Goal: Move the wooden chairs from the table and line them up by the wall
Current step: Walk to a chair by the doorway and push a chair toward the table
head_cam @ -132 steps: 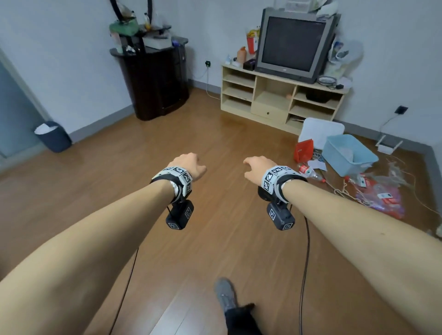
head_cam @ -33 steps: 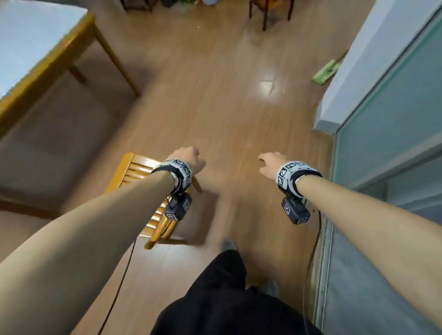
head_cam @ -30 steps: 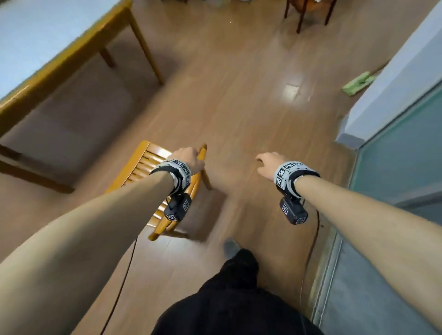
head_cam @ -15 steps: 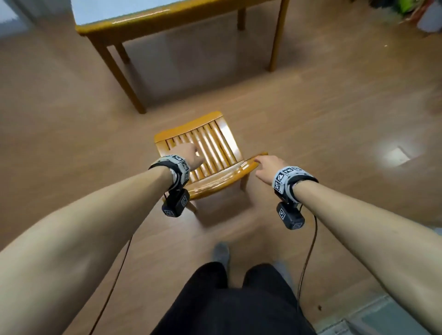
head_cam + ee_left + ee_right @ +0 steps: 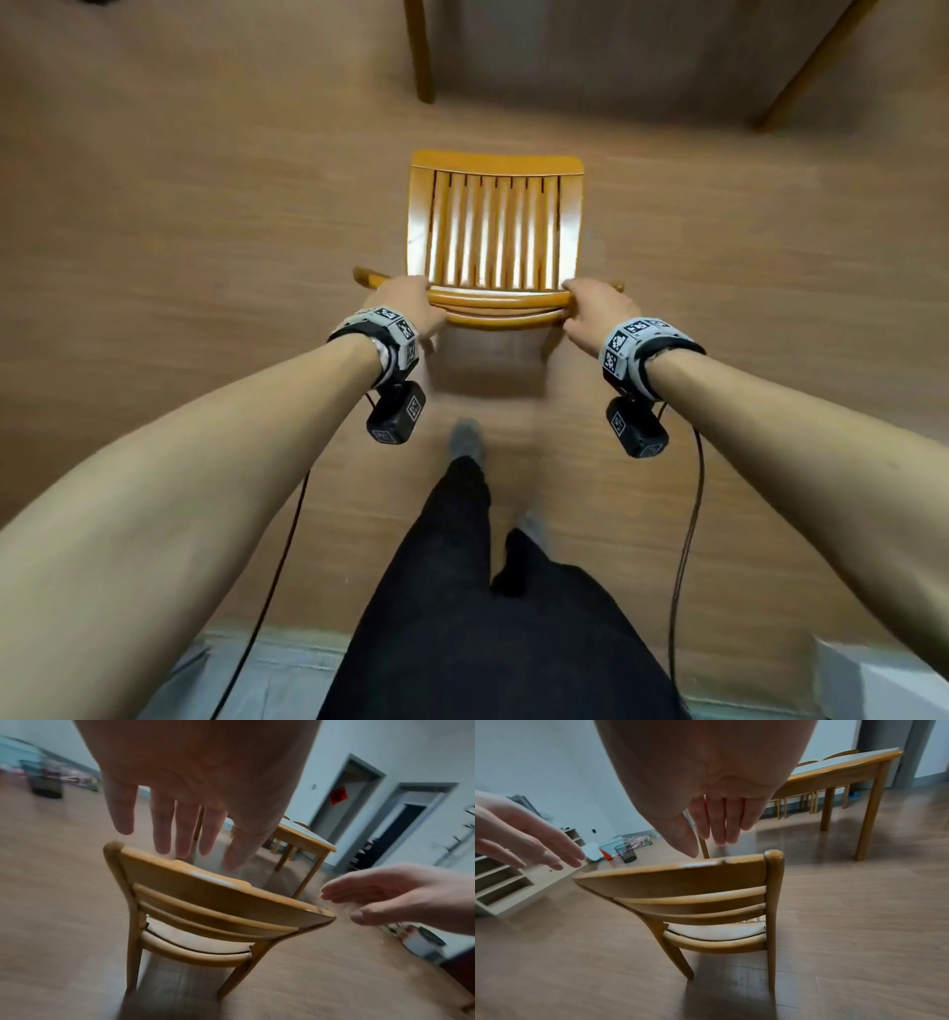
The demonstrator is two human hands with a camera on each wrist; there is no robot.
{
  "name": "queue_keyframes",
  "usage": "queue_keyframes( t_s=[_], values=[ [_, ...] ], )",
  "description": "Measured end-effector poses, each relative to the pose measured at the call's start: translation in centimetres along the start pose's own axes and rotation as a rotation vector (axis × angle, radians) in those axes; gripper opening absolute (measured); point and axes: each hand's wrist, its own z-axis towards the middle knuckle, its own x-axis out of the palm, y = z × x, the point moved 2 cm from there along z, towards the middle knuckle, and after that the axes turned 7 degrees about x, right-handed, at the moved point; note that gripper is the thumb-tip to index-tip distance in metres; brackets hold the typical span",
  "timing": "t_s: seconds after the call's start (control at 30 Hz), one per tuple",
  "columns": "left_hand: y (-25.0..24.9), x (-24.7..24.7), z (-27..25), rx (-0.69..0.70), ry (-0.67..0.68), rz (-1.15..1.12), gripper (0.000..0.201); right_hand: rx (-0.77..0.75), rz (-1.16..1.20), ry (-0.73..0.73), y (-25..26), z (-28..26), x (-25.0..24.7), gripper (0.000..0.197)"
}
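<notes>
A wooden chair with a slatted seat stands on the floor right in front of me, its back toward me and its seat facing the table. My left hand is over the left end of the backrest's top rail. My right hand is over the right end. The wrist views show the chair from behind, with my left hand and right hand hovering just above the rail, fingers straight, gripping nothing. More chairs stand at the table's far side.
Two table legs stand beyond the chair. A pale threshold strip runs behind my feet. A low shelf unit, a black mesh bin and clutter lie off to the left. Doorways are on the far wall.
I have turned from the TV corner to face the table and stepped behind the chair. Both hands came down over the ends of its top rail.
</notes>
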Motion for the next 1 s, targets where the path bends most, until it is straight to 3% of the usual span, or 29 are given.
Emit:
queue_keyframes(
  t_s=[0.1, 0.2, 0.3, 0.47, 0.57, 0.63, 0.77, 0.87, 1.0],
  values=[
    [1.3, 2.0, 1.8, -0.028, -0.082, 0.0, 0.043, -0.034, -0.021, -0.01, -0.1, 1.8, 0.9, 0.02],
    [2.6, 3.6, 4.4, -0.02, -0.127, 0.054, 0.059, -0.033, -0.041, 0.009, -0.2, 3.6, 2.1, 0.031],
    [3.7, 4.9, 6.9, -0.023, -0.111, 0.114, 0.059, -0.052, -0.077, 0.013, 0.1, 5.4, 2.7, 0.032],
    [3.9, 4.8, 9.6, -0.003, 0.01, 0.214, 0.051, -0.043, -0.148, 0.108, 0.7, 8.3, 3.1, 0.036],
    [3.7, 3.6, 10.4, 0.068, 0.138, 0.235, 0.024, -0.103, -0.212, 0.183, 1.0, 9.3, 2.6, 0.015],
    [3.7, 2.6, 10.6, 0.082, 0.178, 0.234, 0.014, -0.122, -0.24, 0.211, 1.3, 9.6, 1.7, 0.011],
    [3.1, -0.8, 12.1, 0.093, 0.185, 0.192, 0.016, -0.084, -0.245, 0.238, 2.1, 10.8, -1.9, 0.022],
    [2.2, -5.4, 14.3, 0.108, 0.189, 0.125, 0.02, -0.033, -0.225, 0.209, 2.8, 12.9, -6.3, 0.026],
    [0.7, -12.1, 18.2, 0.14, 0.133, 0.125, 0.009, -0.015, -0.209, 0.186, 3.8, 16.6, -12.7, 0.019]
  ],
)
